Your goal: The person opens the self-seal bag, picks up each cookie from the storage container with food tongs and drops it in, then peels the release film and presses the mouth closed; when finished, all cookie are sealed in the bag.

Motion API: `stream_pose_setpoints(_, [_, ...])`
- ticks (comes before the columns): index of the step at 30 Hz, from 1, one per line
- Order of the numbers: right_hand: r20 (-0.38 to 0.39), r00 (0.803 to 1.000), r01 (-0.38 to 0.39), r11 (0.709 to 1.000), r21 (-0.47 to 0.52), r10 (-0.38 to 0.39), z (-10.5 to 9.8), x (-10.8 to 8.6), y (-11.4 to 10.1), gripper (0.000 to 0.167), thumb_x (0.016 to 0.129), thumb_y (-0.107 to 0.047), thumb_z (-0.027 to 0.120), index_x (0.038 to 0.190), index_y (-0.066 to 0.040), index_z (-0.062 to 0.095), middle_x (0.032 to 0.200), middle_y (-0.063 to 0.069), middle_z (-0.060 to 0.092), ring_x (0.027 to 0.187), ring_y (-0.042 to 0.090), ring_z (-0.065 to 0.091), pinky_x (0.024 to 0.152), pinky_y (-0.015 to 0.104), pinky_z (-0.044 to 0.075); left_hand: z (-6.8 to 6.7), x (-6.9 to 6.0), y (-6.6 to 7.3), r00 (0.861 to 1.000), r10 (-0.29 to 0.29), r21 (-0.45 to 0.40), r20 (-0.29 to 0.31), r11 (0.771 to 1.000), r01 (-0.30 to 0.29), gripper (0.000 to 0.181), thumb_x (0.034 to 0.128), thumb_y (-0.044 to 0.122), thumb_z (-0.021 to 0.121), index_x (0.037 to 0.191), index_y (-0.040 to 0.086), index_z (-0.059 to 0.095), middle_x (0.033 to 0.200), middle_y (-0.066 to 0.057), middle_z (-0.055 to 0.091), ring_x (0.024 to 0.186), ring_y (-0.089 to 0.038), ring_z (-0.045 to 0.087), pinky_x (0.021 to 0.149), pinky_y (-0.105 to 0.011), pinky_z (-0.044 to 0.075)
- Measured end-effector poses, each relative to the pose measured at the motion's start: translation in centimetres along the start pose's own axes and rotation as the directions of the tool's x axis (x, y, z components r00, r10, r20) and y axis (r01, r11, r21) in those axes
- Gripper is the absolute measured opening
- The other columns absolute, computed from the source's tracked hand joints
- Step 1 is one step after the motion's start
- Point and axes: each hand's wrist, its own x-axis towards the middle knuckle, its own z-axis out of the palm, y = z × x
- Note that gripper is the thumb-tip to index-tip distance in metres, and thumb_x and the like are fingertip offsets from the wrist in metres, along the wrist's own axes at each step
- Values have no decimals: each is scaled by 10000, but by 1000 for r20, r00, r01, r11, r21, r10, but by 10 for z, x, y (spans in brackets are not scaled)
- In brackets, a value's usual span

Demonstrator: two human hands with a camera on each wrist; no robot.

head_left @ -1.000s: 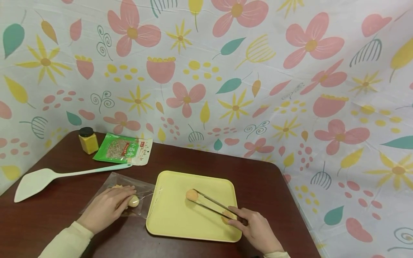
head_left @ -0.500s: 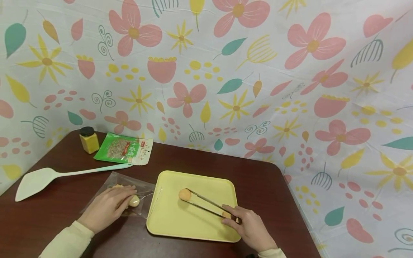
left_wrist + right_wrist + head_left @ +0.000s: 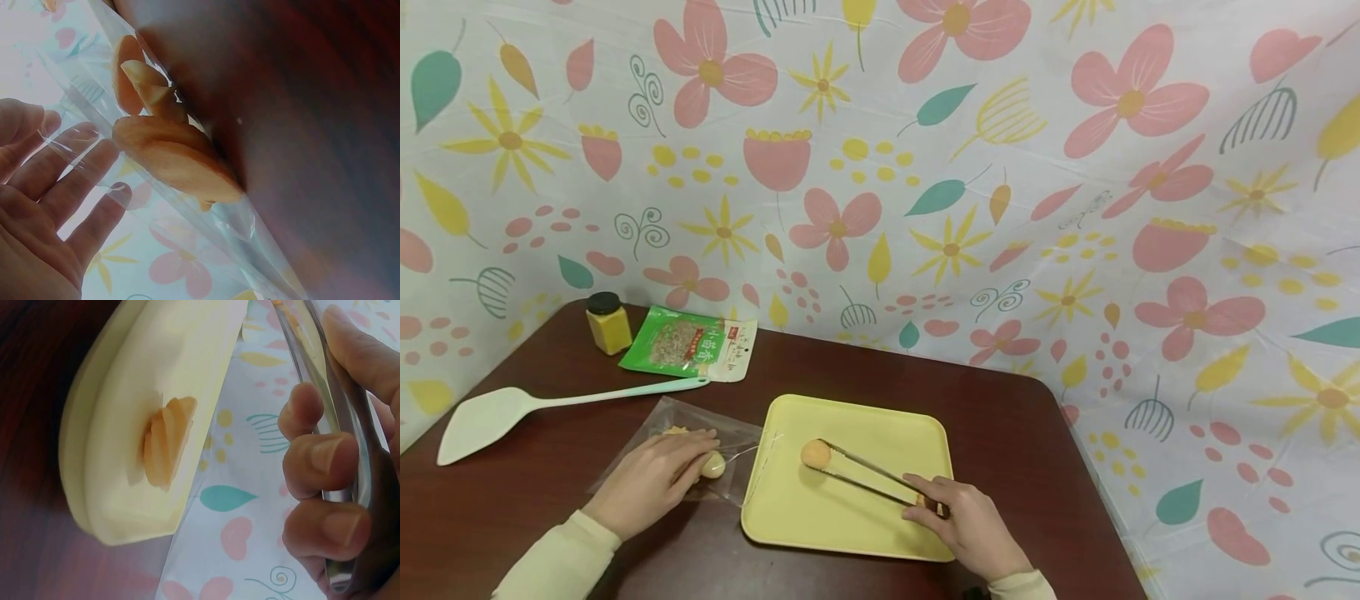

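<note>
Backdrop: floral cloth [image 3: 831, 71] hung behind and to the right of my dark table [image 3: 1000, 396].
Back and left of table: a yellow jar [image 3: 610, 331], a green packet [image 3: 688, 343] and a pale spatula [image 3: 486, 425] lay apart from my work.
Clear bag: my left hand [image 3: 651, 479] rested at the bag [image 3: 739, 440], fingers extended against its film, not curled round anything that I could see; several golden pieces [image 3: 178, 156] lay inside it.
Tongs: my right hand [image 3: 970, 525] had its fingers curled round the metal tongs [image 3: 344, 403], whose tips pinched a round orange piece [image 3: 815, 454].
Yellow tray: that pinched piece was over the tray [image 3: 880, 423], left of its middle; whether it touched, I couldn't tell. A ridged piece [image 3: 167, 442] rested near the tray's right end, partly hidden by my grip in the head view.
Pieces so far: I judged myself partway through; picking one up was done, releasing it was not, and the ridged piece was left unheld.
Since half a second earlier: my right hand, tongs and pinched piece had shifted left across the tray, nearer the bag; my left hand and the ridged piece looked unmoved.
</note>
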Motion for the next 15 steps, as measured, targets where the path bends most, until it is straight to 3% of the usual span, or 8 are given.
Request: stream_pose_setpoints(15, [34,999,26,999,25,-27,9,8,-7,435,895,-468,641,1275,-256,654,731,-246,446,588,-44,416,476,156,379,1,-1,-2,1000,10,5,-10,1000,-10,301,789,106,787,1081,57,732,1096,-87,708,992,-273,669,856,-507,529])
